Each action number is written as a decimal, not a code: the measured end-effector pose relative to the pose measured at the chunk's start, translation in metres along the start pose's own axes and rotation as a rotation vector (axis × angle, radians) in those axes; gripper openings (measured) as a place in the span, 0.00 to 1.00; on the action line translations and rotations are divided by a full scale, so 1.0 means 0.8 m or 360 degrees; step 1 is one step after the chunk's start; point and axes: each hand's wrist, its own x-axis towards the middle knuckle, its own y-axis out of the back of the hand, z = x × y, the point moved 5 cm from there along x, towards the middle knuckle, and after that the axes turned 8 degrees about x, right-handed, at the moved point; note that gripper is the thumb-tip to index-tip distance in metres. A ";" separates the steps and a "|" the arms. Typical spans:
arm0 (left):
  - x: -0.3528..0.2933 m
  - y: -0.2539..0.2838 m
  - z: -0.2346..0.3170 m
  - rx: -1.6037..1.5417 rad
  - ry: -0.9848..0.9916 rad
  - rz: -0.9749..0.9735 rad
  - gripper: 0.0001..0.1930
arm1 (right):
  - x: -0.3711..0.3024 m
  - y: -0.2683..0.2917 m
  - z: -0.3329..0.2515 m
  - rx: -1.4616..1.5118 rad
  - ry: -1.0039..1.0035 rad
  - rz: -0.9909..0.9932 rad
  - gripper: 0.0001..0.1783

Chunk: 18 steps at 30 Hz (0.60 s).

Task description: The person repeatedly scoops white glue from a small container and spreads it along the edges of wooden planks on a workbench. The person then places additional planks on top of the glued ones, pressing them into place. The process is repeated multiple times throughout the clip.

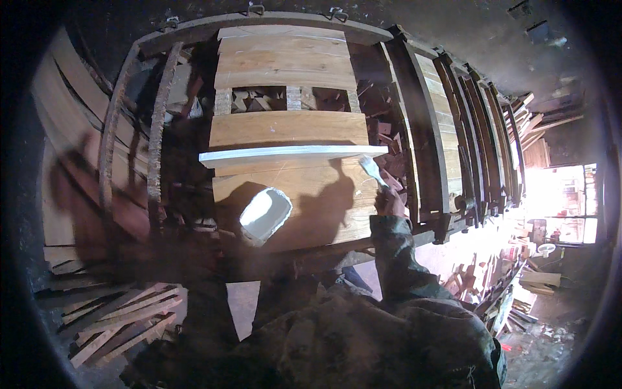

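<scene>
My right hand (pixel 391 201), in a dark green sleeve, grips the handle of a flat brush (pixel 372 167) whose white-loaded bristles touch the right end of a plank edge (pixel 285 154) coated white. Stacked pale wooden planks (pixel 288 128) lie above and below that edge inside a rusty metal clamp frame (pixel 155 129). A tub of white paste (pixel 265 212) is held up in front of the lower plank. My left hand (pixel 241 238) is under the tub, mostly lost in shadow.
More clamp frames filled with planks (pixel 447 129) stand in a row to the right. Loose wood strips (pixel 123 318) lie at the lower left. Offcuts (pixel 499 292) cover the floor near a bright opening (pixel 560 201) at the right. Small blocks (pixel 259 100) show through gaps.
</scene>
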 end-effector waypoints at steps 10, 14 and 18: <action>0.170 -0.022 0.072 -0.0735 -0.0111 -0.0327 0.32 | -0.160 -0.169 0.140 -0.0851 0.0184 -0.1027 0.22; 0.185 -0.030 0.129 -0.0941 -0.0022 -0.0286 0.37 | -0.169 -0.188 0.185 -0.1723 0.0962 -0.1455 0.22; 0.191 -0.029 0.166 -0.0600 -0.0140 -0.0399 0.34 | -0.073 -0.109 0.136 -0.1504 0.0698 -0.1280 0.26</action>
